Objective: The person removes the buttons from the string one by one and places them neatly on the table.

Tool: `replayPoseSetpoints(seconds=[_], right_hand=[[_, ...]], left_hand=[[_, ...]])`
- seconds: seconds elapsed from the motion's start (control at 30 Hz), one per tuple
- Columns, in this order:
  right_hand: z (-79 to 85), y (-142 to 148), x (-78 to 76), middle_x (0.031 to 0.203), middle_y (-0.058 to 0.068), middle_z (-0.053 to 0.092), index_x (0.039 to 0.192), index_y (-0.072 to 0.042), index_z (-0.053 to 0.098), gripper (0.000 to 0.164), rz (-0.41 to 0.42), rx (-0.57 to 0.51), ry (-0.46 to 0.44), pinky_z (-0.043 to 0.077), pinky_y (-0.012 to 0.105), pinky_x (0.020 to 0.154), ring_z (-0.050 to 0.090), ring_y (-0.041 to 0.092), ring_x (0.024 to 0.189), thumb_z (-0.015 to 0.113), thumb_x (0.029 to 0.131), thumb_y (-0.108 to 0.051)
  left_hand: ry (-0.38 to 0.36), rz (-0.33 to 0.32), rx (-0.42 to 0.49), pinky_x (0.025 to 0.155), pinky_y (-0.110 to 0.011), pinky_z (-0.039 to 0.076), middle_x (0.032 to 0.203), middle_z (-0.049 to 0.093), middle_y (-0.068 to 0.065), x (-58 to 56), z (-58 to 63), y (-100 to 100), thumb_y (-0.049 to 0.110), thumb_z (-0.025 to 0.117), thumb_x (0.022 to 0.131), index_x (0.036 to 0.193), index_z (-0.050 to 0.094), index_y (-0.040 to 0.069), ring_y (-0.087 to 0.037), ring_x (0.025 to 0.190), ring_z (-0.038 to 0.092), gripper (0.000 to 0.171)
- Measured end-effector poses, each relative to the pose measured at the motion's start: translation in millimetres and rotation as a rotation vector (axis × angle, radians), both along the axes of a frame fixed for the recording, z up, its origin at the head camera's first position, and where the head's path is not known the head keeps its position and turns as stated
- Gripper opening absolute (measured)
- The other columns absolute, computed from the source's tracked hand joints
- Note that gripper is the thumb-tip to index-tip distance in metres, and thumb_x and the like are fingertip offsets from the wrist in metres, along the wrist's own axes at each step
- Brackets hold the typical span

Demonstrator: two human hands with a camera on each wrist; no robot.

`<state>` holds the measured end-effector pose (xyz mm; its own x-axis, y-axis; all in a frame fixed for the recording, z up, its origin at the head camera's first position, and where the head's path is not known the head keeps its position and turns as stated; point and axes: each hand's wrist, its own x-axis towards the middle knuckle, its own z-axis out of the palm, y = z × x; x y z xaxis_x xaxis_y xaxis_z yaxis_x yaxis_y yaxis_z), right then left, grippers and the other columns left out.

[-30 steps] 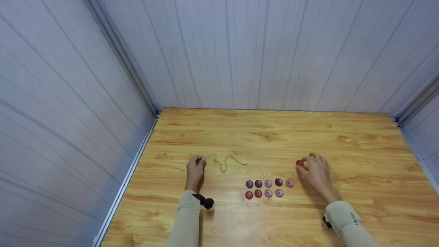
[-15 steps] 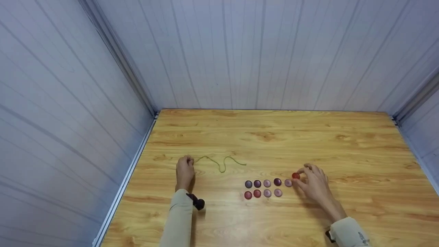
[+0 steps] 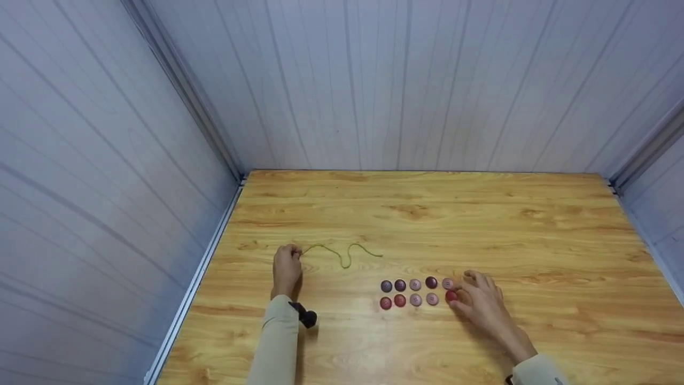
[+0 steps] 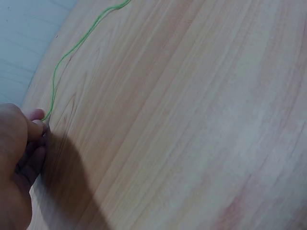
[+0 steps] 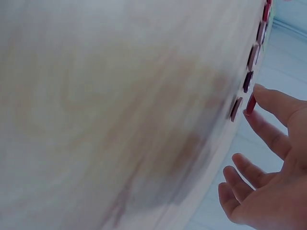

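Between thumb and index finger my right hand (image 3: 481, 303) pinches a red button (image 3: 451, 295) at the right end of the near row of buttons. In the right wrist view that red button (image 5: 251, 103) is seen edge-on, and the other fingers are spread apart from it. Two rows of buttons lie beside it: pink (image 3: 432, 299), dark purple (image 3: 431, 282), grey (image 3: 386, 286) and red (image 3: 385, 303) ones. My left hand (image 3: 287, 268) pinches one end of a green string (image 3: 346, 266), which curves away to the right over the table. The string (image 4: 56, 72) also shows in the left wrist view.
The wood-grain table (image 3: 417, 214) is bounded by a pale panel wall (image 3: 374, 85) at the back and another wall (image 3: 96, 160) on the left. A black wrist device (image 3: 304, 315) sticks out from the left sleeve (image 3: 278, 337).
My right hand has brought the red button down and left to the near row. My left hand has moved left, drawing out the string's left part, and now stays nearly still.
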<state>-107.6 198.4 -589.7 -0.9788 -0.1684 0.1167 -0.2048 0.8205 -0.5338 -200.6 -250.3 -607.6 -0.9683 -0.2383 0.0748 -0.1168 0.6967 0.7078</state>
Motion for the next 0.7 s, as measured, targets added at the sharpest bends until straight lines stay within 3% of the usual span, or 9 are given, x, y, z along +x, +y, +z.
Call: replayPoseSetpoints(seconds=[0.27,0.53,0.7], right_hand=[[-7.3,-3.6,2.1,0.130,0.023,0.049,0.114,-0.010,0.068,0.041,0.027,0.043,0.061,0.029,0.058,0.091,0.040,0.041,0.118,0.079,0.077,-0.021],[-7.8,-6.2,-0.3,0.128,0.020,0.051,0.118,-0.015,0.066,0.042,0.033,0.080,0.030,0.029,0.058,0.091,0.040,0.040,0.118,0.078,0.079,-0.024],[-7.2,-6.3,0.0,0.128,0.019,0.051,0.115,-0.015,0.068,0.038,0.027,0.081,0.021,0.029,0.059,0.093,0.040,0.039,0.118,0.077,0.079,-0.025]], left_hand=[[0.011,-0.002,-0.002,0.085,-0.042,0.049,0.102,0.060,-0.015,-0.3,-0.3,-0.5,-0.001,0.049,0.097,0.104,0.065,0.001,-0.030,0.098,0.058,0.017],[-0.018,0.017,-0.007,0.089,-0.041,0.047,0.111,0.053,-0.016,0.3,-0.3,-2.8,0.001,0.048,0.097,0.112,0.061,0.001,-0.029,0.103,0.054,0.020],[-0.009,0.046,0.056,0.094,-0.042,0.046,0.118,0.047,-0.018,0.4,1.2,-2.2,0.002,0.046,0.098,0.121,0.055,0.000,-0.031,0.110,0.052,0.025]])
